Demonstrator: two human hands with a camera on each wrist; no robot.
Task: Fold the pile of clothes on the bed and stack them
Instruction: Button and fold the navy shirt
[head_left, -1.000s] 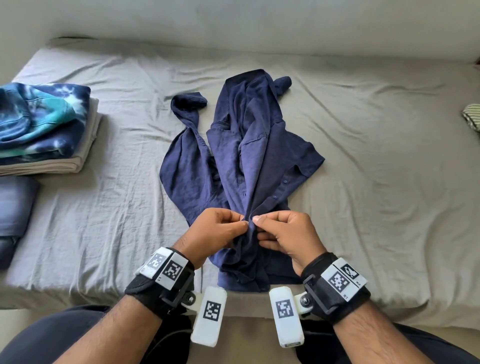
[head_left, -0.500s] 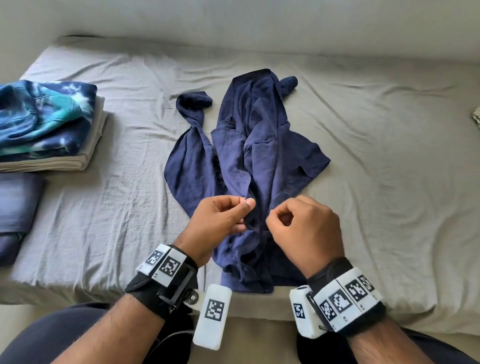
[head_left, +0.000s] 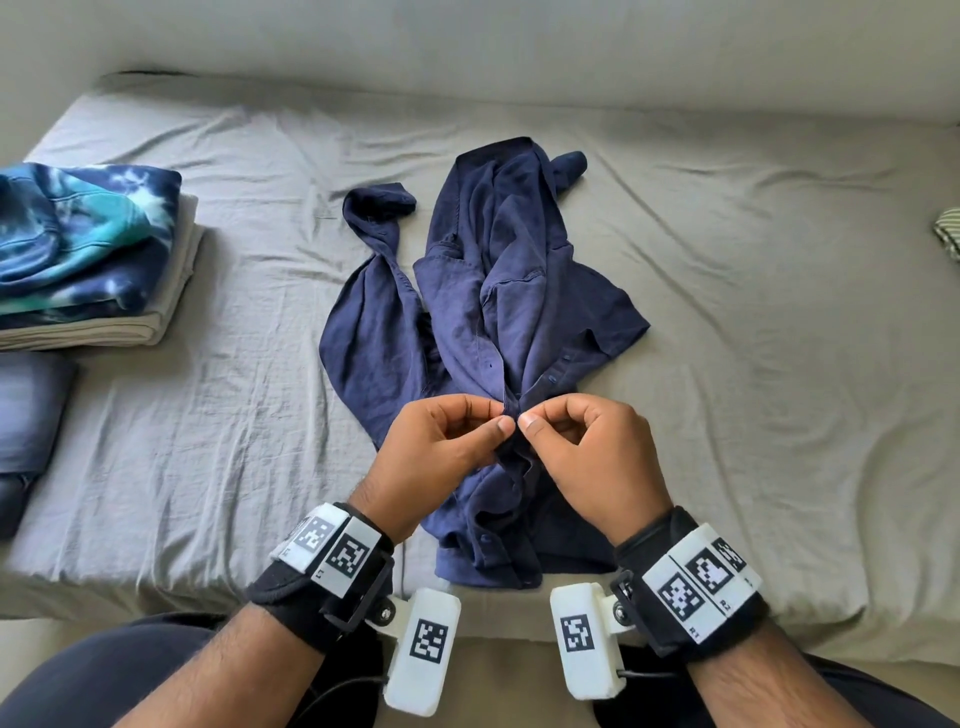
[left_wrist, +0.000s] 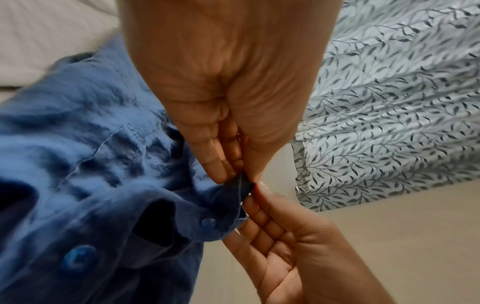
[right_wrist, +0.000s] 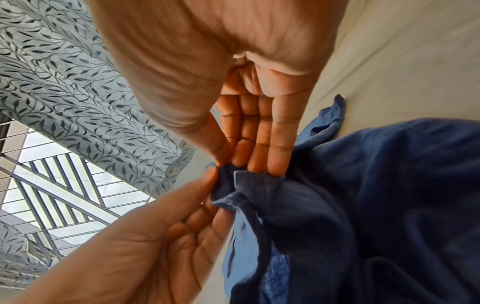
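Both hands, left hand (head_left: 436, 447) and right hand (head_left: 589, 452), pinch the crumpled navy button-up shirt (head_left: 488, 322) at frame centre on the grey-sheeted bed (head_left: 753, 364), seemingly fastening its placket for folding. Folded tie-dye stack (head_left: 83, 249) waits upper left.

one navy shirt (head_left: 498, 291) lying mid-bed (head_left: 727, 364); three folded garments (head_left: 93, 249) sitting stacked left of it.
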